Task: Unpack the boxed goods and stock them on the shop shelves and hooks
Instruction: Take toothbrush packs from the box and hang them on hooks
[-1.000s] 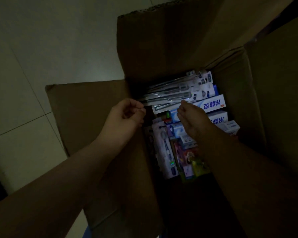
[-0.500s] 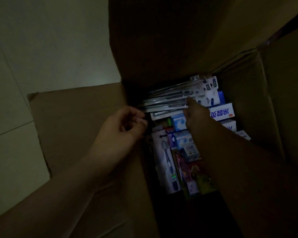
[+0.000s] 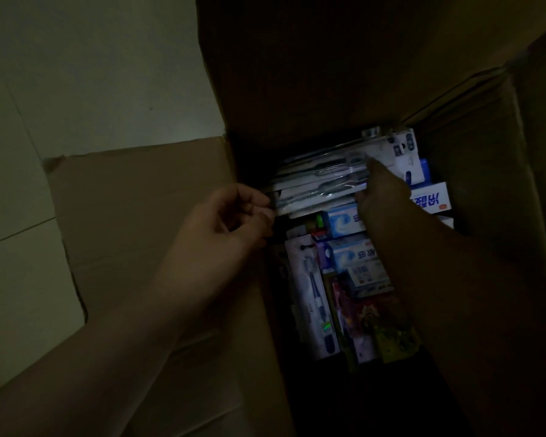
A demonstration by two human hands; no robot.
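While our left hand (image 3: 234, 222) is pinching the stack of clear-fronted white toothbrush packs (image 3: 322, 181) inside the open brown cardboard box (image 3: 133, 222), our right hand (image 3: 382, 197) is gripping its other end, hiding blue-and-white cartons (image 3: 344, 222) beneath; their number is unclear.

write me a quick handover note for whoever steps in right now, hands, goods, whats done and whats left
Left hand: pinches the near-left end of the stack of carded toothbrush packs.
Right hand: fingers curled over the stack's right part, gripping it.
Goods: the stack lies across the far end of the open cardboard box; blue-and-white cartons and a single toothbrush pack are packed below it.
Done: flaps open, stack gripped.
Left: lift the stack out, empty the box, stock shelves and hooks.
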